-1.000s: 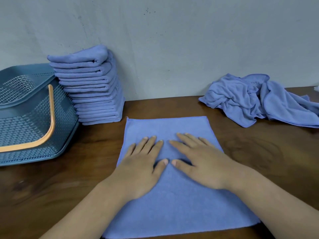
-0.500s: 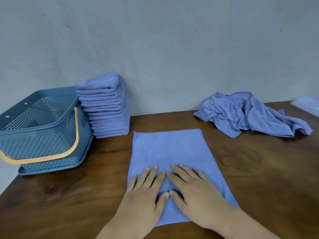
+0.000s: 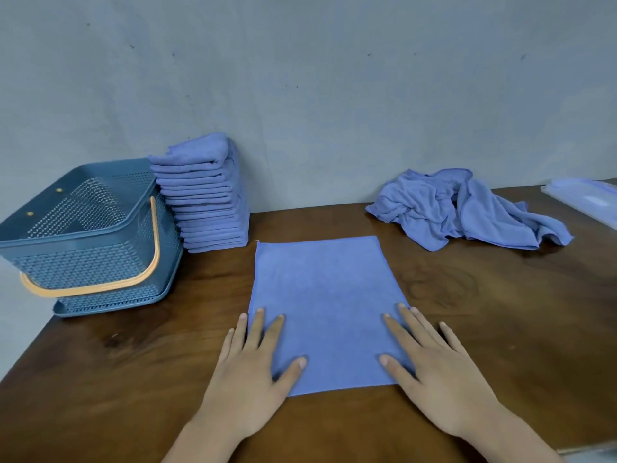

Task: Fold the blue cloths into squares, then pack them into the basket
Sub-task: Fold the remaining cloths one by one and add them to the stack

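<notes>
A blue cloth [image 3: 325,295] lies spread flat on the wooden table in front of me. My left hand [image 3: 255,369] presses flat on its near left corner, fingers straight. My right hand [image 3: 430,369] presses flat on its near right corner, partly on the table. A tall stack of folded blue cloths [image 3: 207,195] stands against the wall at the back left. Beside the stack sits a blue perforated basket [image 3: 66,242] with an orange handle, nothing visible inside it. A crumpled pile of unfolded blue cloths [image 3: 460,208] lies at the back right.
The grey wall runs right behind the table. The table's left edge slants near the basket. A pale flat plastic packet [image 3: 587,198] lies at the far right edge. Bare brown tabletop [image 3: 500,312] shows to the right of the flat cloth.
Both hands slid apart from the cloth's middle to its near corners, smoothing it. The view has tilted up and pulled back, so more of the basket and wall shows.
</notes>
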Tool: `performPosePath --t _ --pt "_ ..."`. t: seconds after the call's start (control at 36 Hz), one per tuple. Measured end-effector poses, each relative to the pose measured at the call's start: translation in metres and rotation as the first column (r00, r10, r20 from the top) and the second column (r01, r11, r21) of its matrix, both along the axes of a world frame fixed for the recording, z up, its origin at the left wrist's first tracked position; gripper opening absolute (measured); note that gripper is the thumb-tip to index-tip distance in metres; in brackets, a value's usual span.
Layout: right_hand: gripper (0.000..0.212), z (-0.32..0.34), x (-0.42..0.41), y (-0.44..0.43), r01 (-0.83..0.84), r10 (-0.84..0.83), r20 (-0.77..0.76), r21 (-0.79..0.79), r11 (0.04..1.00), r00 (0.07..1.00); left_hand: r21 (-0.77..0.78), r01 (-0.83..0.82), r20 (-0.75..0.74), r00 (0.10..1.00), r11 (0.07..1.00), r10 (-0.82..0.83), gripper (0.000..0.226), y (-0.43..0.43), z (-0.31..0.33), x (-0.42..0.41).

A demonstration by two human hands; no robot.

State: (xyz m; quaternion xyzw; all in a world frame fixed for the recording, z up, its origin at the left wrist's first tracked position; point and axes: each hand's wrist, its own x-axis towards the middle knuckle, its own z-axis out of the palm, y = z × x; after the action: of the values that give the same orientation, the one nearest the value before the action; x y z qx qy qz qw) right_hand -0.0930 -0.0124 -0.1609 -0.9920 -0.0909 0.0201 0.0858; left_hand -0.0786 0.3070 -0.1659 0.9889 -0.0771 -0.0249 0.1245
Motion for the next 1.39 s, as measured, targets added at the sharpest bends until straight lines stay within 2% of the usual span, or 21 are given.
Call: performPosePath --t 0.08,0.19,0.28,0.39,0.47,0.53,0.58,0.64,0.69,0.83,0.94,1.14,1.22,1.31,1.39 --pt "0.066 -0.001 -0.002 -0.005 -0.036 0.035 0.044 0.008 0.999 0.998 -0.097 -0.052 -0.002 0.999 0.994 0.052 0.088 -0.001 -0.003 -0.002" --pt "0.063 -0.003 -0.007 -0.008 -0.099 0.096 0.053 0.071 0.993 0.994 -0.292 -0.162 0.076 0.978 0.943 0.192 0.07 0.009 -0.004 -0.002" --pt "0.062 -0.005 -0.006 -0.009 -0.111 0.106 0.067 0.069 0.991 0.992 -0.335 -0.206 0.116 0.959 0.919 0.258 0.054 0.011 -0.003 -0.001" --pt "0.064 -0.011 -0.007 -0.008 -0.109 0.104 0.088 0.058 0.992 0.991 -0.428 -0.277 0.074 0.938 0.86 0.339 0.04 0.012 0.001 0.007" --pt "0.054 -0.01 -0.006 -0.009 -0.17 0.152 0.171 0.094 0.981 0.973 -0.447 -0.24 0.161 0.926 0.862 0.342 0.035 0.013 0.0 0.008" --pt "0.037 -0.009 -0.008 -0.011 -0.254 0.204 0.276 0.158 0.954 0.939 -0.414 -0.072 0.294 0.933 0.908 0.208 0.029 0.01 -0.001 -0.001" --pt "0.019 -0.011 -0.011 -0.012 -0.357 0.273 0.371 0.179 0.917 0.888 -0.323 0.198 0.387 0.92 0.926 -0.062 0.016 0.003 0.002 -0.015" --pt "0.013 -0.013 -0.013 -0.012 -0.408 0.319 0.393 0.168 0.897 0.862 -0.182 0.434 0.423 0.844 0.882 -0.328 0.009 -0.006 0.002 -0.025" --pt "0.012 -0.014 -0.013 -0.012 -0.404 0.308 0.387 0.196 0.894 0.869 -0.095 0.521 0.389 0.804 0.848 -0.45 0.016 -0.014 -0.002 -0.028" --pt "0.013 -0.012 -0.011 -0.012 -0.395 0.296 0.392 0.202 0.896 0.871 -0.114 0.509 0.351 0.824 0.853 -0.445 0.011 -0.025 -0.005 -0.026" --pt "0.017 -0.013 -0.012 -0.009 -0.374 0.275 0.396 0.201 0.905 0.876 -0.081 0.471 0.358 0.837 0.879 -0.415 0.013 -0.025 -0.005 -0.027" --pt "0.016 -0.011 -0.014 -0.005 -0.349 0.253 0.413 0.175 0.921 0.875 -0.11 0.412 0.281 0.886 0.905 -0.369 0.014 -0.03 -0.001 -0.026" --pt "0.016 -0.012 -0.014 -0.005 -0.353 0.259 0.413 0.168 0.92 0.873 -0.064 0.394 0.33 0.875 0.917 -0.353 0.008 -0.042 -0.001 -0.028" --pt "0.015 -0.013 -0.013 -0.005 -0.353 0.262 0.406 0.167 0.921 0.876 -0.007 0.394 0.377 0.852 0.919 -0.362 0.028 -0.064 -0.002 -0.027" --pt "0.015 -0.012 -0.012 -0.006 -0.351 0.256 0.401 0.183 0.918 0.88 0.077 0.426 0.407 0.812 0.901 -0.419 0.025 -0.081 -0.006 -0.019"
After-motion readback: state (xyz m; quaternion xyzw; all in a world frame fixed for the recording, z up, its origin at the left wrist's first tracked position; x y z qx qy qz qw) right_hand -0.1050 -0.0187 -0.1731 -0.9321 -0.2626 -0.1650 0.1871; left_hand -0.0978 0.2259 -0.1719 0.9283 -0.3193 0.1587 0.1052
